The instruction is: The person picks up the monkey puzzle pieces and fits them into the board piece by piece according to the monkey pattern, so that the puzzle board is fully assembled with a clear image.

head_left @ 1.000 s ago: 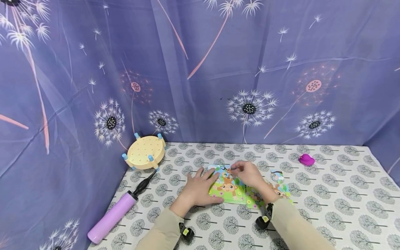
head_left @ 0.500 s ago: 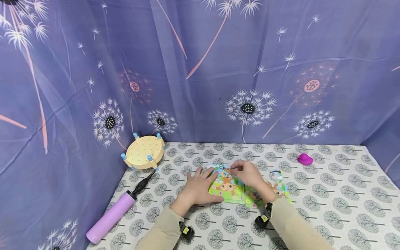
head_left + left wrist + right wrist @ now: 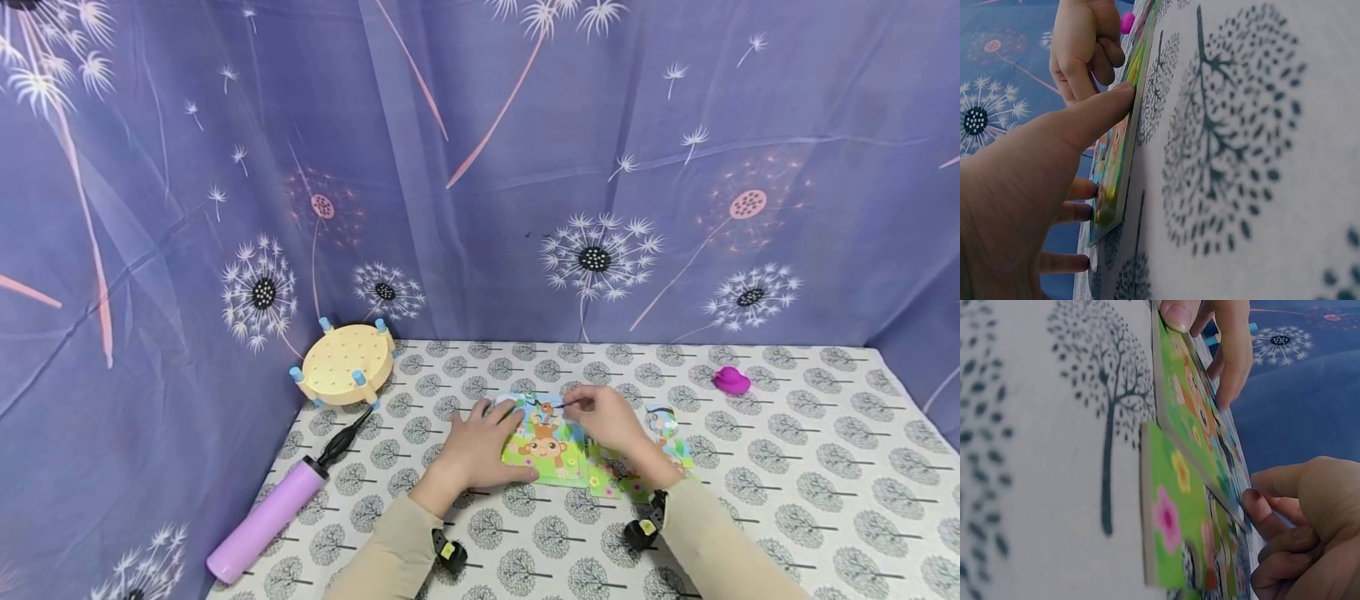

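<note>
My left hand (image 3: 480,447) rests spread on the left side of a monkey jigsaw puzzle (image 3: 547,450), thumb along its near edge. In the left wrist view that thumb (image 3: 1107,106) lies on the puzzle's rim. At the puzzle's upper right, my right hand (image 3: 606,418) has curled fingers, thumb and forefinger together. They pinch what looks like a puzzle piece (image 3: 567,405), of which only a thin dark sliver shows. More puzzle sections (image 3: 603,482) lie against the right side, partly under the right forearm; the right wrist view shows a green flowered one (image 3: 1169,500).
A loose piece (image 3: 662,418) lies beyond the right forearm. Farther right sits a small magenta hat-shaped toy (image 3: 731,381). At the left are a yellow round stand with blue-tipped pegs (image 3: 347,364) and a lilac hand pump (image 3: 270,521). A purple curtain (image 3: 480,208) borders the table.
My right hand has shifted slightly right, showing more of the puzzle's upper right part and the dark sliver at the fingertips. The left hand has stayed in place.
</note>
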